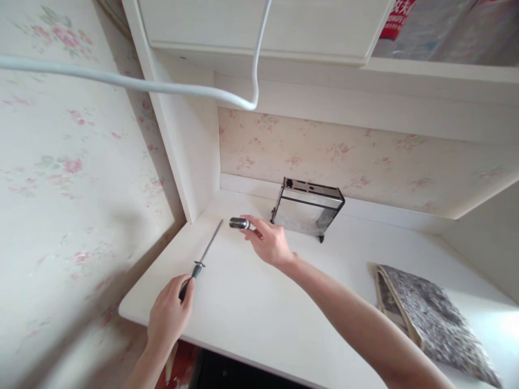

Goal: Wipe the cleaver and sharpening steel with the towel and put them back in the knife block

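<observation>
My left hand [171, 309] is closed around the black handle of a honing steel [210, 244], whose thin grey rod points up and away over the white desk. In my right hand [270, 240], fingers pinch one end of a short, shiny silver-and-black object [239, 223]; its kind is not clear. That object is held just right of the rod's tip, apart from it. Right behind my right hand stands a silver, black-edged knife block [310, 208] with slots along its top. No knife handles show in it.
A folded grey, fluffy cloth [433, 319] lies on the right of the desk [259, 324]. A white cable [162, 86] hangs across the upper left, in front of a white cabinet [259, 27]. Flowered wallpaper [73, 162] covers the wall at left.
</observation>
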